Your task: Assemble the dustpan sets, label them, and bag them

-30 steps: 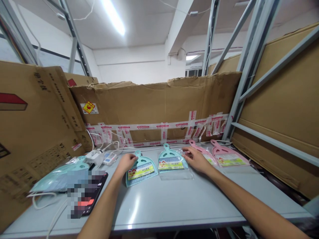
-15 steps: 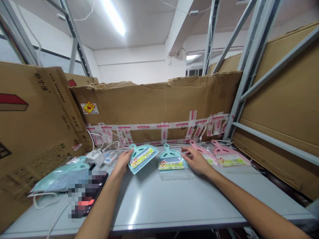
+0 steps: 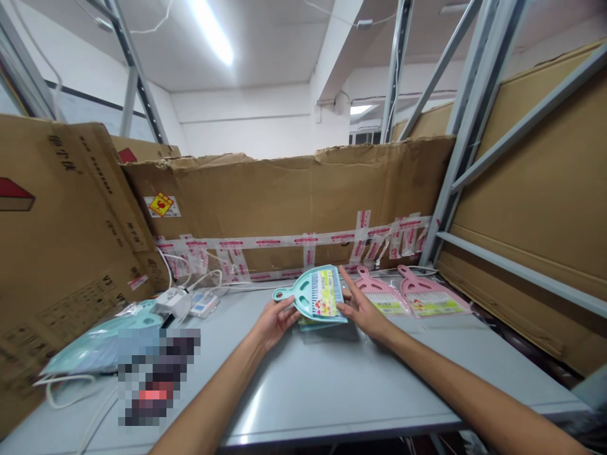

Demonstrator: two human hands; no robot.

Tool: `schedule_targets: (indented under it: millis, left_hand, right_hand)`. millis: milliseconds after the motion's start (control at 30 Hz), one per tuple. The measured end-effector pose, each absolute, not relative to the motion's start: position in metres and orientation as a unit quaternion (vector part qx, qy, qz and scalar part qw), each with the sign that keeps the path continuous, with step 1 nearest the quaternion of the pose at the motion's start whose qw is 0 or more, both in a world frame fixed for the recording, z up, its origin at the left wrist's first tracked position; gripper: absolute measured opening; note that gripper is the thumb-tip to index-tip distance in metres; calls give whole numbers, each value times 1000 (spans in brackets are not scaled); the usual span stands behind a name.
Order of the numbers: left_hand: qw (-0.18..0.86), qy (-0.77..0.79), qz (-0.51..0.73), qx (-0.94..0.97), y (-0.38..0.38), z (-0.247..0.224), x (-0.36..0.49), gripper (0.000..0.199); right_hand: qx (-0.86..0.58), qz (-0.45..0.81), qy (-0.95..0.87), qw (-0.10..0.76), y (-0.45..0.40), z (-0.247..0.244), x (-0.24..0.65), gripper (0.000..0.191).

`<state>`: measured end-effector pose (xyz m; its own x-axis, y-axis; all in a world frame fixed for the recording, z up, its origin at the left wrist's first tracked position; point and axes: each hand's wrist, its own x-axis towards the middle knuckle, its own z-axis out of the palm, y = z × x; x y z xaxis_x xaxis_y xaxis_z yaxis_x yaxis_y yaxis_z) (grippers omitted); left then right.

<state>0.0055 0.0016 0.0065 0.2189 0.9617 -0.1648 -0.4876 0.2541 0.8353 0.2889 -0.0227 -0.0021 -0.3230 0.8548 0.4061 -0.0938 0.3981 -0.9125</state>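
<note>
A teal dustpan with a brush and a yellow label [image 3: 326,292] is held up sideways, its handle pointing left. My left hand [image 3: 277,322] grips it near the base of the handle. At its right edge, my right hand [image 3: 365,309] holds it between thumb and fingers, with the index finger stretched up. Beneath it, mostly hidden, lies another teal dustpan [image 3: 310,327] in clear plastic. Two pink dustpans with brushes, one just right of my right hand [image 3: 386,298] and one farther right [image 3: 434,298], lie on the grey table [image 3: 379,385].
Bagged teal items [image 3: 104,341] lie at the left, beside a white adapter [image 3: 175,301], cables and a pixelated dark object [image 3: 161,379]. A taped cardboard wall [image 3: 284,202] stands behind; grey metal posts [image 3: 436,234] and cardboard flank the right.
My left hand has carried the teal dustpan right, over the other teal one, and it has turned so its handle points left. My right hand now holds its right edge.
</note>
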Motion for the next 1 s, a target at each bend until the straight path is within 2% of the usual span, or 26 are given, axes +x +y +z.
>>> schedule_targets:
  millis: [167,267,600,733,1000]
  left_hand:
    - [715,354,487,355,-5,7,8,36]
    - [718,374,451,376,-7,9,5,31]
    - [766,313,413,380,-5,21,-2,35]
    - [746,352,460,328,4,31,-16,41]
    - [628,297,709,125,36,35,-62,42]
  right_hand:
    - [-286,559,-559,541,-25,3,286,114]
    - [-290,590,-528,538,-24,4,286,114]
    - [-299,618,-519,510,-20,0,291,99]
    - [-303,607,-527,511,-17,-2,294,101]
    - [-312,609,-508,523,-16,-2,297,104]
